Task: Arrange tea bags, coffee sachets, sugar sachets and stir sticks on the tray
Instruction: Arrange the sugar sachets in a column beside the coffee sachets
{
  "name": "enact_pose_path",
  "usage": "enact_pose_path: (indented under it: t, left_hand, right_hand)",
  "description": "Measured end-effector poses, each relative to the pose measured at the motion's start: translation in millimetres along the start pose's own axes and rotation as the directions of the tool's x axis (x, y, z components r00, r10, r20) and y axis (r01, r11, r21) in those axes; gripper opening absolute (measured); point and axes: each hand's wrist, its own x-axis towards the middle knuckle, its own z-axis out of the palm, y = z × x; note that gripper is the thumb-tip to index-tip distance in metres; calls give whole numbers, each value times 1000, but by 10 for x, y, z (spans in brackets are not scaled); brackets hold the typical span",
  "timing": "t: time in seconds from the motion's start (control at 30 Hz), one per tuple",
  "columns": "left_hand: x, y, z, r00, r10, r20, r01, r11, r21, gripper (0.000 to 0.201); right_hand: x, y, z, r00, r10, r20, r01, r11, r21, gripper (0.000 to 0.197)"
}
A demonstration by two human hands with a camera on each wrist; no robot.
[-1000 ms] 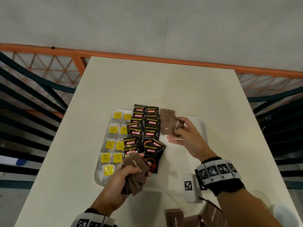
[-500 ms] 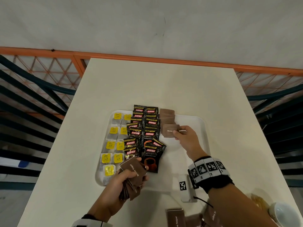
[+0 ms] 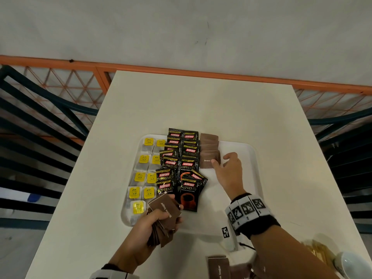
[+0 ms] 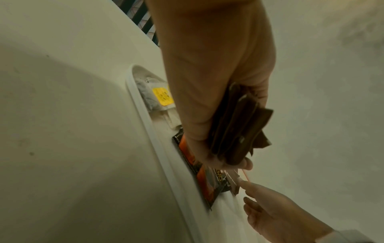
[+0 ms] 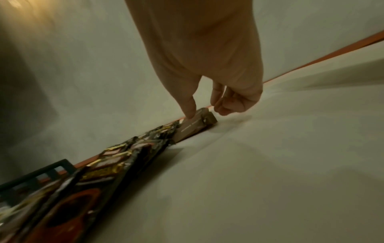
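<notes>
Brown sugar sachets (image 3: 164, 218) sit fanned in a stack in the left hand (image 3: 145, 226), whose fingers and thumb curl round them at about 6 o'clock of the white tray (image 3: 244, 158), over its near rim; the left wrist view shows the same stack (image 4: 239, 131) edge-on against the palm. The right hand (image 3: 229, 170) reaches out over the tray at about 3 o'clock of centre, its thumb pressing down on the nearest sugar sachet of the laid row (image 3: 209, 161), while the other fingers hang loosely curled just beside that sachet and hold nothing; the right wrist view shows the thumb tip on the sachet (image 5: 193, 126). That row of brown sachets runs toward 12 o'clock, each overlapping the next, the farthest lying over the tray's far rim. Touching the row at its 9 o'clock side are two overlapping columns of black Kopiko Supremo coffee sachets (image 3: 181, 162), and farther toward 9 o'clock two columns of tea bags with yellow tags (image 3: 144, 168). The tray rests on a cream surface (image 3: 201, 105). At 5 o'clock, off the tray, more brown sugar sachets (image 3: 218, 267) lie on the surface, partly out of view, and a white cup (image 3: 352, 264) shows at the lower right corner.
</notes>
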Motion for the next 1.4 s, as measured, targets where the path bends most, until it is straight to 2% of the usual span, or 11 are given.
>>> enact_pose_path:
  t: [0.1, 0.2, 0.27, 0.37, 0.53, 0.67, 0.83, 0.93, 1.1, 1.23, 1.4]
  left_hand:
    - [-10, 18, -50, 999, 20, -30, -20, 1000, -13, 38]
    - [-25, 39, -110, 997, 28, -66, -29, 1000, -8, 36]
    - [-39, 49, -130, 997, 29, -75, -30, 1000, -9, 37]
    - [-67, 50, -134, 996, 17, -86, -19, 1000, -17, 44]
    - [-169, 49, -162, 997, 4, -72, -7, 999, -33, 37]
    - [-221, 34, -207, 997, 2, -77, -2, 1000, -6, 37]
    - [-209, 107, -233, 994, 25, -106, -22, 999, 27, 35]
    - [-98, 331, -211, 989, 98, -114, -88, 992, 89, 41]
    - [279, 807, -115, 973, 209, -93, -185, 957, 223, 36]
    - [533, 940, -39, 978, 199, -57, -167, 923, 348, 37]
    - [698, 911, 19, 986, 167, -14, -151, 924, 353, 32]
  right_hand:
    - [-237, -18, -35, 996, -24, 88, 28, 998, -52, 37]
    - [-499, 30, 39, 968, -2, 252, 28, 995, -101, 45]
    - [-610, 36, 129, 957, 19, 291, 8, 996, -89, 47]
    - [-665, 18, 254, 964, -2, 267, 19, 998, -59, 50]
    - [-720, -105, 310, 966, -39, 256, 40, 999, 2, 49]
    - [-753, -137, 277, 963, -70, 260, 75, 997, -12, 46]
    - [-839, -115, 234, 967, -28, 254, 36, 999, -29, 52]
    - [-794, -168, 188, 964, -33, 262, 40, 999, -24, 48]
    - [-605, -279, 158, 954, -54, 294, 62, 998, -18, 33]
    - [-512, -342, 212, 938, -61, 341, 70, 997, -15, 33]
    - [-436, -374, 240, 926, -30, 377, 30, 1000, 4, 34]
